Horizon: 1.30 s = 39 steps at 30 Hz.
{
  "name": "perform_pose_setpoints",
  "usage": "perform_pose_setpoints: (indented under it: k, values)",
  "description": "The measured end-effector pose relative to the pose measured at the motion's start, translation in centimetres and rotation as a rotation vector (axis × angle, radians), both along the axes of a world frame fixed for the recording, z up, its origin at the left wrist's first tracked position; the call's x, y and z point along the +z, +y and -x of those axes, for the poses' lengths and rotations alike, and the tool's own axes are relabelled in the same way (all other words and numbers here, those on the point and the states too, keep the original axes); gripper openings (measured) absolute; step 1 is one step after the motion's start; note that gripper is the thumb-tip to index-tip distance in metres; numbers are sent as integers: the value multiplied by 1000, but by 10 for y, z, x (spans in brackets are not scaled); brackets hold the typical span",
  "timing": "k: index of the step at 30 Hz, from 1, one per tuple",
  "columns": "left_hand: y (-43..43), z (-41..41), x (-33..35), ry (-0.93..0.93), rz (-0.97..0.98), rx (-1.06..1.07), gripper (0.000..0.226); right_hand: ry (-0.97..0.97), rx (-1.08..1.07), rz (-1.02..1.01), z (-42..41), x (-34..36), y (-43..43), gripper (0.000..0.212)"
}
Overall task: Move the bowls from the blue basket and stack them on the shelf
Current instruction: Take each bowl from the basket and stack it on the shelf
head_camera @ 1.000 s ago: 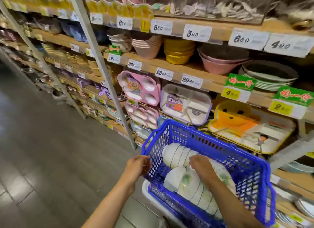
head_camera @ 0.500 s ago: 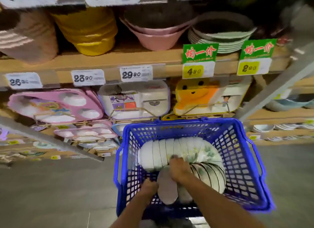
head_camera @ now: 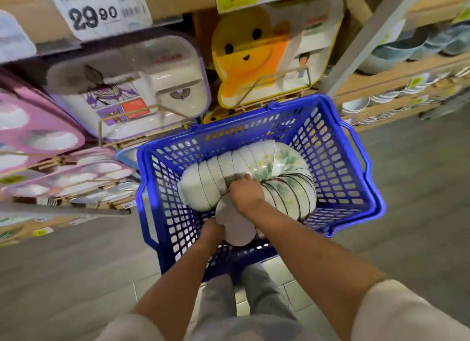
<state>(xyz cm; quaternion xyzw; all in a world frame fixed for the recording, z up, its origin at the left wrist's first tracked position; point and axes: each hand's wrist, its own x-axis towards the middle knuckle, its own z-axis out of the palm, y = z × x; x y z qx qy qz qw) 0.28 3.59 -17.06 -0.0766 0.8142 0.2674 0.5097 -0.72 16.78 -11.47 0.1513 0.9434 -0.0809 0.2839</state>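
Note:
A blue plastic basket (head_camera: pixel 338 167) stands on the floor below the shelves. Inside it lie curved rows of nested white bowls with black rims and green leaf prints (head_camera: pixel 277 160). A short stack of these bowls (head_camera: pixel 235 226) lies on its side at the near end, white base toward me. My right hand (head_camera: pixel 245 192) grips the top of that stack, fingers curled over the rims. At the stack's lower left edge my left hand (head_camera: pixel 212 232) holds it, with the fingers hidden behind the bowls.
Wooden shelves (head_camera: pixel 396 73) rise behind the basket. Divided children's trays stand in wire holders: white and purple (head_camera: pixel 142 83), yellow bear (head_camera: pixel 256 53), pink (head_camera: pixel 33 127). Blue bowls (head_camera: pixel 417 48) sit on the right shelf. A grey upright (head_camera: pixel 366 38) crosses diagonally. Grey floor lies either side.
The view has tilted down and closer to the basket. My left hand left the basket rim and came to the near stack, which both hands now hold.

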Motion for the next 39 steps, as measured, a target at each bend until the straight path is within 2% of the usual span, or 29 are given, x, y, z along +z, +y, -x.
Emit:
perform_pose_setpoints:
  k: [5, 8, 13, 18, 24, 30, 33, 35, 38, 39]
  values:
    - [-9, 14, 29, 138, 75, -32, 31, 31, 13, 93, 2, 14, 10, 36]
    - [-14, 24, 58, 169, 102, -15, 33, 99, -129, 398, 3, 34, 13, 41]
    - [-18, 40, 112, 154, -16, 217, 35, 304, -593, 992, 0, 78, 21, 37]
    - [-14, 50, 176, 175, -127, 284, 15, 382, -792, 1382, -4, 126, 29, 41]
    - [-3, 56, 234, 247, -378, 400, 12, 554, -849, 1412, -2, 178, 42, 41]
    - [15, 56, 281, 519, -558, 406, 22, 669, -933, 1512, -9, 249, 61, 35]
    - [33, 53, 309, 632, -705, 406, 18, 768, -936, 1565, -15, 279, 71, 37]
    - [49, 50, 329, 632, -856, 431, 20, 836, -972, 1585, -20, 300, 73, 36]
    - [70, 47, 360, 504, -1105, 494, 44, 942, -1074, 1607, -33, 324, 78, 35]
    - [77, 46, 369, 461, -1163, 486, 46, 974, -1106, 1608, -40, 331, 80, 34]
